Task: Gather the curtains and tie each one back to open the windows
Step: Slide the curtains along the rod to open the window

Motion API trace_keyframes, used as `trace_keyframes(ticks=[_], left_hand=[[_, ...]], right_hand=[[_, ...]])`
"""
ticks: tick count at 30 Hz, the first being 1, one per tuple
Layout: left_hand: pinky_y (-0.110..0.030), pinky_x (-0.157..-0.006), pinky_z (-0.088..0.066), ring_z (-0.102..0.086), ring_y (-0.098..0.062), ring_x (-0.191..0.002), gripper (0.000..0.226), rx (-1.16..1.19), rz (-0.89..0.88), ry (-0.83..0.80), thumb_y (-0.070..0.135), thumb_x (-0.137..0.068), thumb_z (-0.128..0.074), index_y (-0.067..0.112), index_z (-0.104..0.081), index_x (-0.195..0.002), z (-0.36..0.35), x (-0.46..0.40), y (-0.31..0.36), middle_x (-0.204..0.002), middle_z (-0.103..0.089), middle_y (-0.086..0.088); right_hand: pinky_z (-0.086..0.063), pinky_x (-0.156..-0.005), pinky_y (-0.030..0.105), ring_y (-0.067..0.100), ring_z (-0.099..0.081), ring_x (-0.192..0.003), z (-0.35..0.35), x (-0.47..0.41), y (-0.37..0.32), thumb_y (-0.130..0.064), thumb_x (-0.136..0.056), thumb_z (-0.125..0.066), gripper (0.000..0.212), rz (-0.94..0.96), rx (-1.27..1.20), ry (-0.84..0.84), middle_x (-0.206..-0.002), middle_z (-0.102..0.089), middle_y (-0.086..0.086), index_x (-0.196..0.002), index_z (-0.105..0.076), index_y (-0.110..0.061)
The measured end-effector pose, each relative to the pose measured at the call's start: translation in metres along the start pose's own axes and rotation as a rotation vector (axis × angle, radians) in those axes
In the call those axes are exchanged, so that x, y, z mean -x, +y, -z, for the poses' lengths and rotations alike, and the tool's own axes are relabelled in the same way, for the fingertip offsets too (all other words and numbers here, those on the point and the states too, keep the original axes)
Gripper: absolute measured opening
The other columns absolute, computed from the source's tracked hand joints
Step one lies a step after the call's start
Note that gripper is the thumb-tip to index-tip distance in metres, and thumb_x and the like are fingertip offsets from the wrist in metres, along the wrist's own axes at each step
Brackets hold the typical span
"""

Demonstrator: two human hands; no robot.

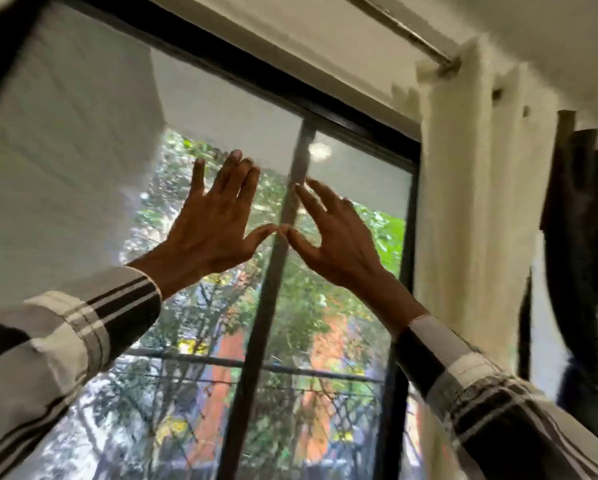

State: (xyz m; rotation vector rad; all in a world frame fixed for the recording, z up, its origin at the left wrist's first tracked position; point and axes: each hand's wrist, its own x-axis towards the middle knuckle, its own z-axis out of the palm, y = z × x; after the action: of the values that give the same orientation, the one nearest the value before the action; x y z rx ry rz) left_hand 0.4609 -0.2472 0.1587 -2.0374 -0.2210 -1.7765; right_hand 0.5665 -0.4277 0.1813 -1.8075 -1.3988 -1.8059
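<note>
Both my hands are raised in front of the window glass [221,112], fingers spread and straight, holding nothing. My left hand [212,220] is left of the dark centre bar [273,271]. My right hand [328,237] is just to the right of the bar. Their thumb tips nearly touch in front of it. A cream curtain [470,202] hangs gathered at the window's right side from a metal rod [401,29]. A dark curtain [581,244] hangs further right. Both hands are well left of the curtains.
The black window frame [256,71] runs across the top and down the right side. Trees, an orange building and a railing [308,372] show through the glass. The pale wall above holds the rod.
</note>
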Motion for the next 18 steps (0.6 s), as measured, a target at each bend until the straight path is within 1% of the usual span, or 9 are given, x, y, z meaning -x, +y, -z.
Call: trace_keyframes(ticks=[3, 6, 9, 11, 12, 13, 14, 16, 18], left_hand=[[-0.064, -0.114, -0.005, -0.009, -0.029, -0.149, 0.090, 0.131, -0.016, -0.003, 0.067, -0.090, -0.026, -0.001, -0.021, -0.149, -0.024, -0.017, 0.077, -0.158, -0.021, -0.017], [-0.061, -0.116, -0.004, -0.007, -0.027, -0.149, 0.089, 0.260, -0.032, 0.026, 0.068, -0.091, -0.028, 0.002, -0.018, -0.150, -0.055, -0.031, 0.146, -0.159, -0.018, -0.014], [-0.059, -0.117, -0.003, -0.005, -0.025, -0.150, 0.089, 0.386, -0.029, 0.031, 0.067, -0.091, -0.029, 0.003, -0.017, -0.151, -0.088, -0.038, 0.206, -0.160, -0.015, -0.014], [-0.059, -0.117, -0.005, -0.004, -0.025, -0.150, 0.090, 0.444, -0.028, 0.024, 0.068, -0.091, -0.027, 0.002, -0.015, -0.152, -0.107, -0.041, 0.242, -0.161, -0.013, -0.015], [-0.058, -0.118, -0.006, -0.003, -0.025, -0.150, 0.092, 0.459, -0.030, 0.025, 0.069, -0.090, -0.024, 0.003, -0.013, -0.152, -0.110, -0.040, 0.248, -0.161, -0.011, -0.015], [-0.057, -0.118, -0.005, -0.002, -0.025, -0.150, 0.094, 0.514, -0.032, 0.033, 0.071, -0.089, -0.022, 0.003, -0.011, -0.153, -0.131, -0.048, 0.282, -0.161, -0.010, -0.014], [-0.056, -0.119, -0.004, 0.000, -0.024, -0.150, 0.096, 0.532, -0.020, 0.014, 0.073, -0.087, -0.019, 0.004, -0.008, -0.153, -0.134, -0.049, 0.291, -0.162, -0.007, -0.013], [-0.052, -0.120, -0.002, 0.004, -0.022, -0.150, 0.100, 0.630, -0.005, -0.004, 0.077, -0.084, -0.017, 0.007, -0.001, -0.153, -0.157, -0.063, 0.330, -0.163, -0.002, -0.010], [-0.053, -0.120, -0.003, 0.006, -0.021, -0.150, 0.103, 0.752, 0.026, 0.003, 0.080, -0.081, -0.019, 0.011, 0.004, -0.154, -0.177, -0.085, 0.363, -0.163, 0.001, -0.008]], right_hand=[[-0.039, -0.109, 0.049, 0.023, -0.042, -0.138, 0.036, 0.055, 0.071, -0.057, -0.094, -0.049, 0.065, -0.074, 0.081, -0.011, -0.155, -0.038, 0.003, -0.149, -0.039, -0.023], [-0.043, -0.106, 0.044, 0.023, -0.043, -0.136, 0.064, 0.105, 0.132, -0.058, -0.094, -0.049, 0.065, -0.177, 0.169, -0.040, -0.156, -0.036, 0.000, -0.149, -0.038, -0.026], [-0.045, -0.103, 0.046, 0.024, -0.046, -0.132, 0.077, 0.148, 0.182, -0.058, -0.093, -0.049, 0.064, -0.245, 0.238, -0.072, -0.156, -0.035, -0.001, -0.148, -0.039, -0.027], [-0.048, -0.099, 0.046, 0.025, -0.047, -0.131, 0.081, 0.175, 0.212, -0.058, -0.092, -0.052, 0.063, -0.280, 0.257, -0.078, -0.154, -0.036, -0.001, -0.146, -0.042, -0.028], [-0.049, -0.097, 0.045, 0.025, -0.047, -0.131, 0.081, 0.183, 0.218, -0.060, -0.091, -0.052, 0.063, -0.312, 0.255, -0.061, -0.154, -0.036, -0.002, -0.146, -0.042, -0.029], [-0.050, -0.096, 0.043, 0.025, -0.047, -0.132, 0.080, 0.203, 0.247, -0.062, -0.090, -0.052, 0.064, -0.362, 0.281, -0.055, -0.154, -0.035, -0.004, -0.145, -0.042, -0.031], [-0.050, -0.096, 0.042, 0.023, -0.046, -0.133, 0.079, 0.211, 0.256, -0.064, -0.089, -0.052, 0.066, -0.420, 0.264, -0.019, -0.154, -0.034, -0.004, -0.145, -0.041, -0.032], [-0.046, -0.101, 0.041, 0.020, -0.042, -0.137, 0.079, 0.228, 0.295, -0.067, -0.087, -0.053, 0.069, -0.571, 0.210, 0.055, -0.155, -0.032, -0.004, -0.146, -0.040, -0.032], [-0.037, -0.112, 0.042, 0.016, -0.034, -0.142, 0.074, 0.237, 0.337, -0.066, -0.086, -0.056, 0.074, -0.715, 0.092, 0.151, -0.155, -0.031, -0.002, -0.148, -0.038, -0.029]])
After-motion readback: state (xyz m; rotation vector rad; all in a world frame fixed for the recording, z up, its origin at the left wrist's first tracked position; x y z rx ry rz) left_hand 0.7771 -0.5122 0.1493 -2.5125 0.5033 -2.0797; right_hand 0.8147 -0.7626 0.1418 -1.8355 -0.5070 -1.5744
